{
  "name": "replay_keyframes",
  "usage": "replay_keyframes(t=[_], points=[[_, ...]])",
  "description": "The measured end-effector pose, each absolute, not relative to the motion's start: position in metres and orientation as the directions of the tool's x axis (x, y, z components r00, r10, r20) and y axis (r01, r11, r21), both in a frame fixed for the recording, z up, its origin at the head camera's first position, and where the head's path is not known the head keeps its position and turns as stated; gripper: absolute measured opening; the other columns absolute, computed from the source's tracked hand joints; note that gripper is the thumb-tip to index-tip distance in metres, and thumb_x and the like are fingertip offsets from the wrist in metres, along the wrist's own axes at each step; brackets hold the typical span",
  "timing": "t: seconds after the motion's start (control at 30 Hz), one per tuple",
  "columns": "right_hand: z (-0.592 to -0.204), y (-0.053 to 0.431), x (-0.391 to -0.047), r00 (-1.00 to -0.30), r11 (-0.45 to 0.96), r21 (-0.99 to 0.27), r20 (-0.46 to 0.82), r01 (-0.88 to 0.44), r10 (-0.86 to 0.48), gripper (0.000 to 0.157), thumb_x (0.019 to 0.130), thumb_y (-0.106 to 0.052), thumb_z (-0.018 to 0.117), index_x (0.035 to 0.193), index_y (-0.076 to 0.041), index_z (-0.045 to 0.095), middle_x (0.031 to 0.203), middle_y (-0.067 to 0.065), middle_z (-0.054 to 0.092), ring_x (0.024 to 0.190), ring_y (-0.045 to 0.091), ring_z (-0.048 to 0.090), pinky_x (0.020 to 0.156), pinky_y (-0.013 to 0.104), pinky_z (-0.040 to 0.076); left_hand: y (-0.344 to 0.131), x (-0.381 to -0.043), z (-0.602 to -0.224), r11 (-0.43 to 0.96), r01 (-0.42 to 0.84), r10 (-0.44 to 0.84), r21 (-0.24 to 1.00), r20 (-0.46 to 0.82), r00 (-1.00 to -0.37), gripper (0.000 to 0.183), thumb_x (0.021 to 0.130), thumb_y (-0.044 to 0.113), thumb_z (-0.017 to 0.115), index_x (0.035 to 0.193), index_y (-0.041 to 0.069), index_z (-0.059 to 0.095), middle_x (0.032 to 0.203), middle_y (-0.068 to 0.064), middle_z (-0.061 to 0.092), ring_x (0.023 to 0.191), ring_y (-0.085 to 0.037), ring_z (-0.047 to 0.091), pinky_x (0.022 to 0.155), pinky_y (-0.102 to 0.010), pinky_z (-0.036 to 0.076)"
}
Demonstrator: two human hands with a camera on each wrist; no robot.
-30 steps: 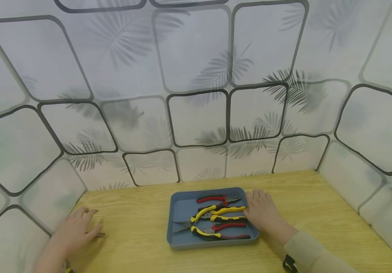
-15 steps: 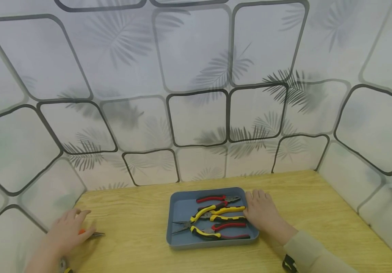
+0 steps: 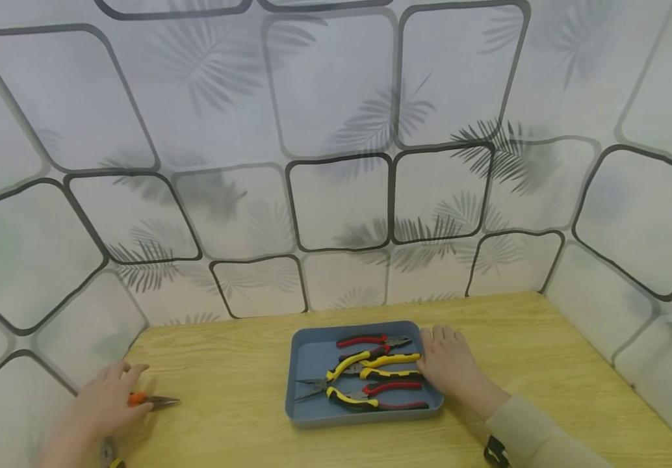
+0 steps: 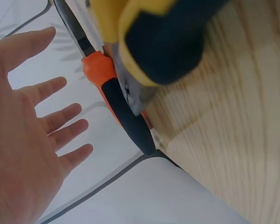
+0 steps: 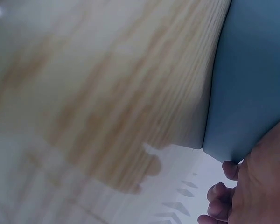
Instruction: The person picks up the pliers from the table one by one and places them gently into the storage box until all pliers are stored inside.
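Observation:
My left hand (image 3: 104, 401) hovers at the left of the table, fingers spread and holding nothing, as the left wrist view shows. Beside it lie long-nose pliers with orange and black handles (image 4: 101, 70), their pointed jaws toward the table's middle. A yellow-and-black-handled tool (image 4: 165, 44) lies closer to that wrist, partly cut off. My right hand (image 3: 450, 362) grips the right side of a blue-grey tray (image 3: 312, 420), its fingertips curled by the outer wall; the thumb is mostly hidden. In the tray lie several pliers, some red-handled (image 3: 362, 340), others yellow-and-black, including opened long-nose pliers (image 3: 352, 402).
The wooden table (image 3: 225, 377) meets patterned fabric walls (image 3: 342, 201) at the back and both sides. A black object (image 3: 496, 451) lies under the right sleeve, mostly hidden. A metal tool end with yellow (image 3: 110, 453) shows near the left forearm.
My left hand has drawn back left and away from the orange-handled pliers, which now show more fully on the table. The right hand and the tray have stayed put.

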State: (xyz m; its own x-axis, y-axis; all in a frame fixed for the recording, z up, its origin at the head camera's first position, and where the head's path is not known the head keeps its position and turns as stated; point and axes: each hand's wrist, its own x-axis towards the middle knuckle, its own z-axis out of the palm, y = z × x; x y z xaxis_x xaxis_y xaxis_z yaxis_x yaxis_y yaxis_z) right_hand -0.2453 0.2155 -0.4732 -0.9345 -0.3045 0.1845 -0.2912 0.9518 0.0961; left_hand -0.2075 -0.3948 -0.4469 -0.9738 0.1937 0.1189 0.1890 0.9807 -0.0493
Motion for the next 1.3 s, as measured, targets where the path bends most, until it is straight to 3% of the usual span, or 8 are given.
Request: replay_keyframes(t=[0.3,0.6,1.1,1.3], points=[[-0.473,0.215,-0.246,-0.937,0.952,0.106,0.178,-0.287,-0.302,0.03,0.098,-0.025,0.063,0.112,0.0,0.053,0.09,0.015,0.048,0.081,0.029,0.043,0.073,0.045,0.045,-0.402,-0.211,-0.449,0.982,0.182,0.185,-0.046,0.072,-0.98,0.077,0.076,0.037,0.091,0.132,-0.006,0.06,0.115,-0.032,0.06,0.102,-0.053,0.062,0.08,-0.069,0.055],[-0.474,0.215,-0.247,-0.939,0.953,0.093,0.171,-0.287,-0.299,0.031,0.099,-0.025,0.062,0.114,0.001,0.054,0.091,0.016,0.049,0.082,0.03,0.045,0.075,0.047,0.047,-0.409,-0.211,-0.456,0.982,0.188,0.189,-0.015,0.073,-0.979,0.075,0.072,0.03,0.091,0.131,-0.004,0.059,0.114,-0.03,0.06,0.1,-0.052,0.062,0.077,-0.069,0.055],[-0.473,0.216,-0.245,-0.935,0.953,0.085,0.186,-0.29,-0.302,0.028,0.097,-0.023,0.062,0.111,0.0,0.053,0.088,0.014,0.046,0.08,0.028,0.041,0.072,0.044,0.043,-0.411,-0.21,-0.458,0.986,0.164,0.164,0.019,0.018,-0.986,0.066,0.075,0.024,0.084,0.13,-0.005,0.06,0.115,-0.03,0.061,0.103,-0.053,0.061,0.081,-0.069,0.055],[-0.471,0.215,-0.245,-0.938,0.954,0.07,0.175,-0.29,-0.298,0.027,0.097,-0.022,0.062,0.109,-0.001,0.052,0.088,0.013,0.045,0.08,0.027,0.04,0.072,0.043,0.043,-0.417,-0.214,-0.468,0.979,0.202,0.202,0.02,0.033,-0.979,0.052,0.072,0.022,0.079,0.118,0.002,0.065,0.104,-0.021,0.064,0.093,-0.042,0.064,0.078,-0.06,0.057]])
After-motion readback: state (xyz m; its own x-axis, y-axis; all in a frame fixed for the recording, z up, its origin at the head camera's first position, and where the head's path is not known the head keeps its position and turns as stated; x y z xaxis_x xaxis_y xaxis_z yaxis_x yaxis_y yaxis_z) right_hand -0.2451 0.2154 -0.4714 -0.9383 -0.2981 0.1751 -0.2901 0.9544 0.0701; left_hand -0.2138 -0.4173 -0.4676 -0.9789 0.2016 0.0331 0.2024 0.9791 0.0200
